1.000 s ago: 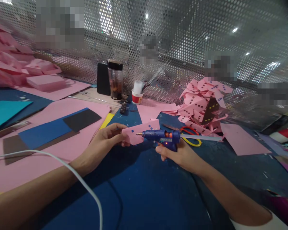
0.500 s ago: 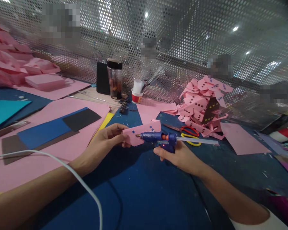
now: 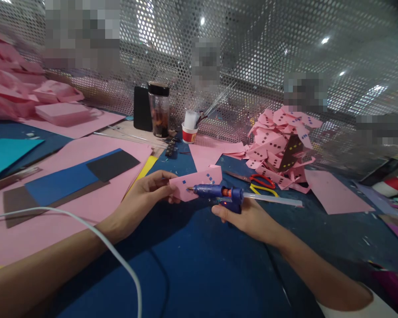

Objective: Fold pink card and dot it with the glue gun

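Glue gun (image 3: 219, 193) nozzle touching pink card (image 3: 195, 180) pinched in left fingers (image 3: 162, 185).

The glue gun (image 3: 219, 193) is dark blue with an orange collar and a red light, and the paper piece (image 3: 194, 181) is pink, dotted with small blue squares. The scissors (image 3: 258, 183) have red and yellow handles, and near the table's (image 3: 199, 265) far edge the pile of cut pieces (image 3: 278, 141) is pink with dark square marks.
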A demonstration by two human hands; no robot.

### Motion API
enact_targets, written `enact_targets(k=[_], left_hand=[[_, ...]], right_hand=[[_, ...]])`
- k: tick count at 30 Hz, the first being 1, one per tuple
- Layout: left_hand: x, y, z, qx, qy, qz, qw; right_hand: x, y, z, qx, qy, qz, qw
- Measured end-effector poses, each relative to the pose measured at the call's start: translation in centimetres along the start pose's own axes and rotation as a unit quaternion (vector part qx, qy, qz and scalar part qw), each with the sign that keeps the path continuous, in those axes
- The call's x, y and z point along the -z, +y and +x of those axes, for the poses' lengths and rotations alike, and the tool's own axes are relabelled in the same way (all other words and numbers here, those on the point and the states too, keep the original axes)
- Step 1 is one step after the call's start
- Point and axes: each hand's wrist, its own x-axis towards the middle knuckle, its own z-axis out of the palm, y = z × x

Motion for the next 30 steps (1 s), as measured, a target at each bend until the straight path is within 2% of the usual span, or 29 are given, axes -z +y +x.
enact_targets(k=[10,15,20,25,30], left_hand=[[0.2,-0.6,0.1,-0.007,-0.007,-0.019,1.000],[0.2,-0.6,0.1,0.006,-0.005,-0.042,0.999],[0.2,-0.3,0.0,0.018,0.001,-0.055,0.998],[0.2,-0.3,0.0,0.016,-0.003,-0.053,0.998],[0.1,-0.1,0.1,0.019,-0.005,-0.050,0.999]], right_hand=[[-0.2,-0.1,0.0,0.030,0.052,-0.044,0.997],[-0.5,-0.5,0.0,0.049,0.050,-0.060,0.996],[-0.8,-0.3,0.1,0.136,0.070,-0.080,0.985],[-1.2,0.9,0.5,0.224,0.078,-0.136,0.962],[-1.2,2.0,0.8,0.271,0.079,-0.194,0.939]])
